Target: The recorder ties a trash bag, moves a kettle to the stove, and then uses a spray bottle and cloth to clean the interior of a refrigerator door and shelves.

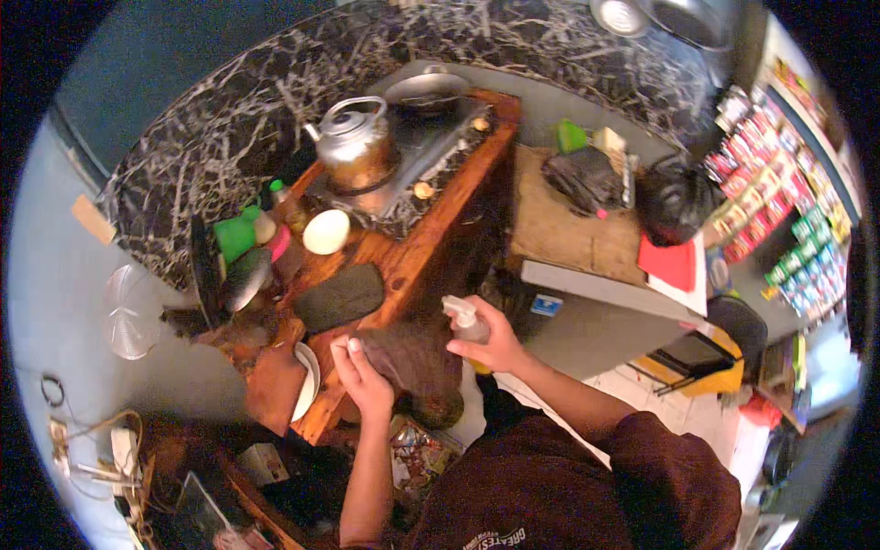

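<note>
My right hand (498, 344) is closed around a clear spray bottle (473, 328) with a white trigger head, held upright in front of my body. My left hand (368, 386) grips a grey-brown cloth (416, 357), which hangs in the space between both hands and looks blurred. Beyond my hands runs a wooden table (416, 254), and a dark flat slab (340, 298) lies on it. Farther along the table stands a gas stove (412, 189) with two knobs. A metal kettle (354, 144), browned on its lower part, rests on one burner. Behind it sits a metal wok (427, 88).
On the table's left are a pale bowl (326, 232) and a green container (235, 237). A wood-topped cabinet (557, 206) at right carries a black bag (674, 199) and a red folder (667, 265). Hanging sachets (763, 185) fill the far right. A power strip (125, 454) with cords is lower left.
</note>
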A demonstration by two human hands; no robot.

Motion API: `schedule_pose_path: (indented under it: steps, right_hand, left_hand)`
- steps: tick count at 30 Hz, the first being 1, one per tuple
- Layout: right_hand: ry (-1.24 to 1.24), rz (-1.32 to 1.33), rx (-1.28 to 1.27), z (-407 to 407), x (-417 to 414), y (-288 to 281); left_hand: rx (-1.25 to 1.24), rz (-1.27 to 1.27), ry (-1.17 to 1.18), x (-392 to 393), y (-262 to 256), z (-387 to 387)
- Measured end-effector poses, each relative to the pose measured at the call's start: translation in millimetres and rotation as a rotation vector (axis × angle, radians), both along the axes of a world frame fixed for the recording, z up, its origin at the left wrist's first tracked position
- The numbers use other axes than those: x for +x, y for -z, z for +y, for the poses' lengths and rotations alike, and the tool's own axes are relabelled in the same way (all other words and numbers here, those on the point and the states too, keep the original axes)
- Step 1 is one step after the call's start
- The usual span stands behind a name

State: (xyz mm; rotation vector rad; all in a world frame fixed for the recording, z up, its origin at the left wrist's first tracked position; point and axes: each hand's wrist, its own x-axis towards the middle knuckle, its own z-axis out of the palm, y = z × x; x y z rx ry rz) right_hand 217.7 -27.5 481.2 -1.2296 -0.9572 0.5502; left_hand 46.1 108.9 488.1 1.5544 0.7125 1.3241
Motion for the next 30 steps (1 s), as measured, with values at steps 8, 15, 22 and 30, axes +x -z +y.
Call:
schedule_pose_path:
  steps: [8, 15, 22, 30]
  right_hand:
    - [0.484, -0.333, -0.325, -124.1, 34.0, 18.1]
    - [0.742, -0.6, -0.476, -161.6, 93.9, 25.6]
    - [0.591, -0.625, -0.706, -161.1, 122.5, 29.7]
    - [0.486, -0.725, -0.778, -155.5, 151.2, 45.3]
  left_hand:
    - [-0.192, 0.152, 0.27, 18.6, 24.7, -62.8]
    - [-0.202, 0.234, 0.449, 24.1, 26.7, -95.4]
    - [-0.253, 0.21, 0.436, 9.8, 36.2, -126.6]
    - [-0.207, 0.209, 0.313, -16.7, 51.2, -189.3]
